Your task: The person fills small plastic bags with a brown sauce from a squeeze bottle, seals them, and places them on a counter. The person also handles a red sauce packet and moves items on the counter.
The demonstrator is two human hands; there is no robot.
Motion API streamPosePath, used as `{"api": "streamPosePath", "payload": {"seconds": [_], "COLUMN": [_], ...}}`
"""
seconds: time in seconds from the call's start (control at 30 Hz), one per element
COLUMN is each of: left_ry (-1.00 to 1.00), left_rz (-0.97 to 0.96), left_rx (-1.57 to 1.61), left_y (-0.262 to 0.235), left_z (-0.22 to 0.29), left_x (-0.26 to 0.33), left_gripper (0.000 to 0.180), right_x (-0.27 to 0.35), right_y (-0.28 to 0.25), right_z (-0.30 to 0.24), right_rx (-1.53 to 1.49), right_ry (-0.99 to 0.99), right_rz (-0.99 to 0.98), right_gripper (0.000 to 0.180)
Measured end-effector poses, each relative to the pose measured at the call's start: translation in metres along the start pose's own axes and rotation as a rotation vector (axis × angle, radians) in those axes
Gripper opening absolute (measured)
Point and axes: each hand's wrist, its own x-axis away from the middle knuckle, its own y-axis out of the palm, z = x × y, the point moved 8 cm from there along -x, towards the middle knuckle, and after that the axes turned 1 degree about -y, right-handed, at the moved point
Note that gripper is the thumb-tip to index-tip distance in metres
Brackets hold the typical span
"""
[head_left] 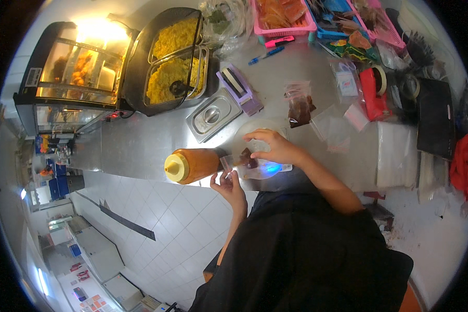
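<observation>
**A:** What are the hands doing?

**B:** Seen from above, the left hand (230,186) pinches the mouth of a small clear plastic bag (229,165) at the near edge of a steel counter (140,140), fingers closed on the film. The right hand (272,146) is curled over a small digital scale (262,166), fingertips closed on a dark brown piece of food (247,157) right at the bag's opening.

**B:** An orange sauce squeeze bottle (191,165) lies on its side just left of the bag.

**A:** How far along does the packing look?

**B:** Partway, I'd judge. One filled bag of dark pieces (299,108) sits further back on the counter, near empty clear bags (334,127). The bag in hand looks barely filled and unsealed. A red tape dispenser (374,93) stands well to the right, untouched.

**A:** Anything else nearby?

**B:** Trays of yellow rice (172,57) in a warmer, back left.
</observation>
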Motion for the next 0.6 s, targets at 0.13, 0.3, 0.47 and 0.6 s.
{"api": "streamPosePath", "payload": {"seconds": [0.13, 0.3, 0.47, 0.6], "left_ry": [0.244, 0.272, 0.139, 0.203], "left_rz": [-0.202, -0.278, -0.420, -0.506], "left_rx": [-0.048, -0.085, 0.017, 0.056], "left_y": [0.030, 0.056, 0.073, 0.087], "left_z": [0.036, 0.079, 0.085, 0.095], "left_x": [-0.008, -0.012, -0.024, -0.027], "left_gripper": [0.040, 0.040, 0.036, 0.035], "right_x": [0.002, 0.000, 0.007, 0.006], "right_y": [0.000, -0.017, -0.048, -0.058], "right_z": [-0.001, 0.017, -0.032, -0.042], "right_rx": [0.133, -0.240, 0.094, 0.208], "right_ry": [-0.051, 0.157, -0.171, -0.174], "right_rz": [0.115, 0.166, 0.399, 0.436], "right_gripper": [0.038, 0.017, 0.008, 0.009]}}
